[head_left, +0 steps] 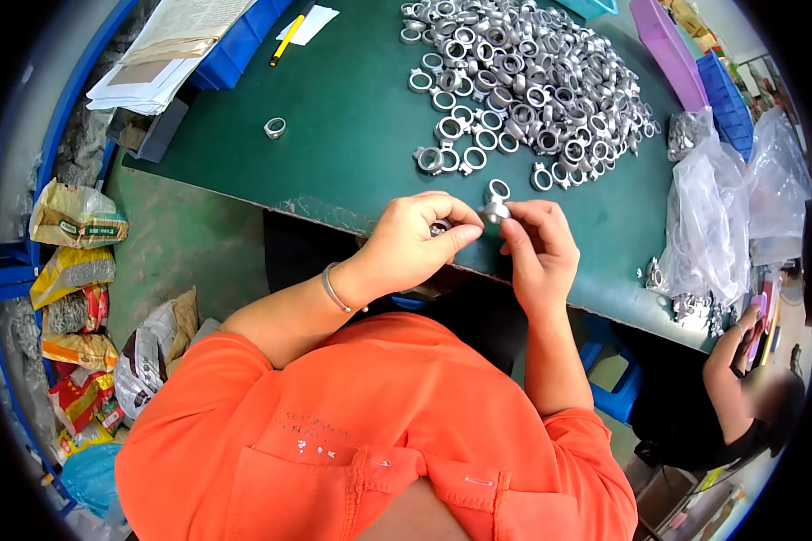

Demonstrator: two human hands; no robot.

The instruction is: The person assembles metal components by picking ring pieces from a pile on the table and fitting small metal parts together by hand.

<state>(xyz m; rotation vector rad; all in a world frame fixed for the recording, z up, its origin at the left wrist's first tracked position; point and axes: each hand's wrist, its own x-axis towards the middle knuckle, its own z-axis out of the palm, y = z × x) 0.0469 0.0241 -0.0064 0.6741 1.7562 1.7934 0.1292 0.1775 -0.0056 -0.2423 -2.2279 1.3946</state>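
Note:
Over the front edge of the green table [334, 117], my left hand [419, 236] has its fingers closed round a metal ring part [439, 227]. Close to its right, my right hand [541, 248] pinches another metal ring part [495, 211] between thumb and fingers. A further ring [498, 189] shows just above that part; whether it is joined to it I cannot tell. Beyond both hands lies a large pile of grey metal rings [523, 81]. One single ring [275, 128] lies apart on the table's left side.
Papers [167, 54] and a blue bin [239, 50] stand at the back left, near a yellow pen [289, 38]. Plastic bags [708, 212] and small metal parts [693, 308] are on the right. Another person [726, 397] sits at the lower right.

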